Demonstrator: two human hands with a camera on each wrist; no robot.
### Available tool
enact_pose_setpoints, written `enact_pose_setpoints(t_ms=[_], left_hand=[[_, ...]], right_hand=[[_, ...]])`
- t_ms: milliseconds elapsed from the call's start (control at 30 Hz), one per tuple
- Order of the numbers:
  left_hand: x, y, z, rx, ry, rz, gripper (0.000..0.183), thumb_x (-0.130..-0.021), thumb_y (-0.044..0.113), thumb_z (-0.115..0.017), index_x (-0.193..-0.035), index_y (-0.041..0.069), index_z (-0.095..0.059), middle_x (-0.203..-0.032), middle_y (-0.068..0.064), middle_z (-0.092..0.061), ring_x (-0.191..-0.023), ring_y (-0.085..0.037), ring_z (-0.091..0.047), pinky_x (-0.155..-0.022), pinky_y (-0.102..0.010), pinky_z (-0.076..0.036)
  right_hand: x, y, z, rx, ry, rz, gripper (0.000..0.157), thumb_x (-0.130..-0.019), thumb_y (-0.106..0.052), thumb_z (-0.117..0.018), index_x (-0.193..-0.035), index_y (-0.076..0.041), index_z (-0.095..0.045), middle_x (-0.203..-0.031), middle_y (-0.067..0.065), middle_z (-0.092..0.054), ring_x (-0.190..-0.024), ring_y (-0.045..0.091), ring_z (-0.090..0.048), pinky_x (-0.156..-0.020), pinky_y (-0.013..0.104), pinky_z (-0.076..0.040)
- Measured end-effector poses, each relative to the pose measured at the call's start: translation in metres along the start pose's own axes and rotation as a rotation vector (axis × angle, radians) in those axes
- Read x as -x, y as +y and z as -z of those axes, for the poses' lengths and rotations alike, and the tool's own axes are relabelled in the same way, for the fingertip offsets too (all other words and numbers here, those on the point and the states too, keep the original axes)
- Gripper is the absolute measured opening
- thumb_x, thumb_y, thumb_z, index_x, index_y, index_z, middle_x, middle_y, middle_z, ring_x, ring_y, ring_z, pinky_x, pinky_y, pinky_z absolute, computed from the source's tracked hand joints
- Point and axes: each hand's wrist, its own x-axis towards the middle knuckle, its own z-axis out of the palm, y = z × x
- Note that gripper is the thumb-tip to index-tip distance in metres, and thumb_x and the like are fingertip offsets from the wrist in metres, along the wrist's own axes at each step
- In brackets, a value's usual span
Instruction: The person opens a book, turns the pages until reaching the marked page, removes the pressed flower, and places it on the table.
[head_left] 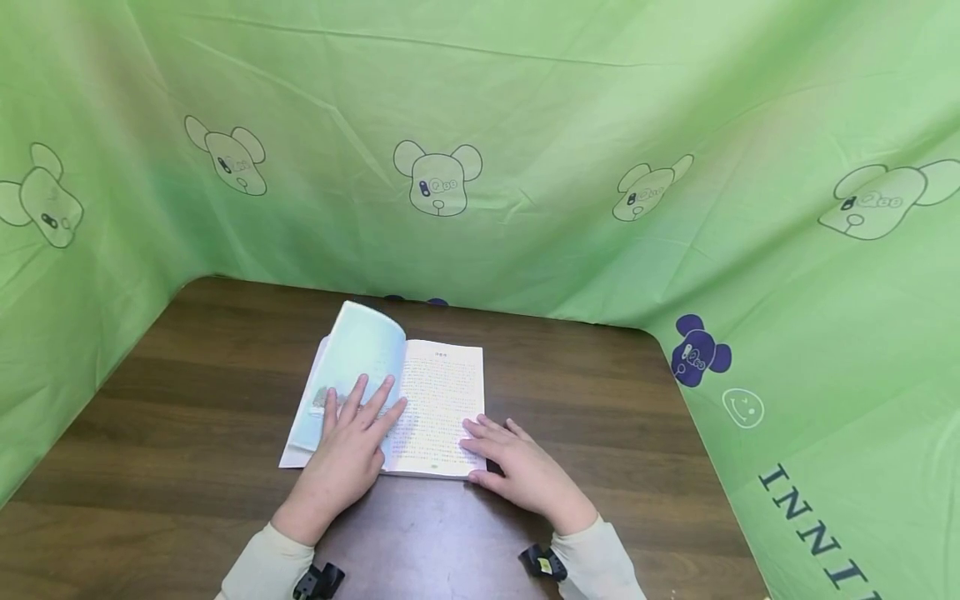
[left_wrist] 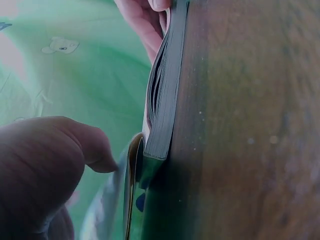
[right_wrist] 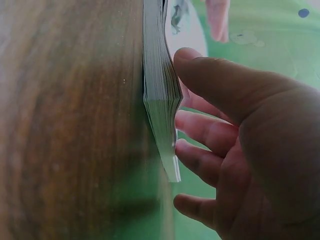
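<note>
An open book (head_left: 442, 400) lies on the dark wooden table, with a page of print on its right side. On its left side a pale blue illustrated page (head_left: 367, 342) curves up off the cover. My left hand (head_left: 348, 454) rests with spread fingers on that blue page. My right hand (head_left: 517, 462) touches the book's lower right corner with its fingertips. In the right wrist view the thumb (right_wrist: 210, 75) lies against the top page, above the thick stack of page edges (right_wrist: 162, 85). The left wrist view shows the left thumb (left_wrist: 95, 147) beside the thin left part.
The wooden table (head_left: 600, 392) extends around the book on all sides. A green curtain (head_left: 525, 100) printed with bear heads hangs behind the table and along both sides. Small black cameras (head_left: 318, 581) are strapped to both wrists.
</note>
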Motion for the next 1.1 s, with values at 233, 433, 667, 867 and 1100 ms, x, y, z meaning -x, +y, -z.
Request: enact_pose_setpoints(t_ms=[233, 433, 667, 867, 1100], left_hand=[[0.0018, 0.0004, -0.0029, 0.008, -0.131, 0.075, 0.047, -0.089, 0.007, -0.069, -0.136, 0.016, -0.068, -0.152, -0.010, -0.054, -0.144, -0.040, -0.044, -0.111, -0.072, -0.033], [0.0027, 0.0000, -0.0039, 0.036, -0.146, 0.110, 0.034, -0.096, 0.024, -0.071, -0.129, 0.016, -0.072, -0.149, -0.010, -0.057, -0.143, -0.040, -0.045, -0.110, -0.071, -0.034], [0.0033, 0.0016, -0.0008, 0.060, -0.192, 0.123, 0.042, -0.097, 0.033, -0.070, -0.134, 0.013, -0.068, -0.152, -0.012, -0.054, -0.146, -0.040, -0.042, -0.112, -0.072, -0.031], [0.0033, 0.0008, -0.0023, 0.097, -0.218, 0.133, 0.050, -0.096, 0.040, -0.071, -0.137, 0.012, -0.066, -0.155, -0.011, -0.051, -0.148, -0.041, -0.038, -0.113, -0.073, -0.028], [0.0042, 0.0001, -0.0033, 0.154, -0.248, 0.142, 0.062, -0.090, 0.050, -0.074, -0.142, 0.019, -0.063, -0.160, -0.012, -0.044, -0.150, -0.045, -0.032, -0.114, -0.075, -0.022]], right_hand=[[-0.0011, 0.0002, 0.0000, 0.071, 0.029, 0.063, 0.030, -0.097, -0.031, -0.070, -0.123, -0.015, -0.075, -0.149, 0.005, -0.058, -0.144, 0.027, -0.048, -0.116, 0.060, -0.036], [-0.0010, -0.0018, 0.0020, 0.113, 0.040, 0.093, 0.018, -0.097, -0.026, -0.071, -0.111, -0.017, -0.079, -0.143, 0.005, -0.063, -0.139, 0.027, -0.054, -0.112, 0.058, -0.041], [-0.0018, -0.0017, 0.0043, 0.135, 0.086, 0.147, 0.005, -0.095, -0.021, -0.074, -0.097, -0.020, -0.078, -0.135, 0.003, -0.069, -0.134, 0.027, -0.059, -0.109, 0.056, -0.046], [-0.0023, -0.0010, 0.0036, 0.121, 0.078, 0.140, 0.004, -0.095, -0.017, -0.072, -0.096, -0.019, -0.075, -0.136, 0.004, -0.068, -0.135, 0.028, -0.058, -0.109, 0.056, -0.045], [-0.0022, -0.0001, 0.0014, 0.084, 0.112, 0.114, 0.007, -0.097, -0.013, -0.068, -0.093, -0.019, -0.067, -0.135, 0.004, -0.069, -0.132, 0.027, -0.061, -0.108, 0.054, -0.048]])
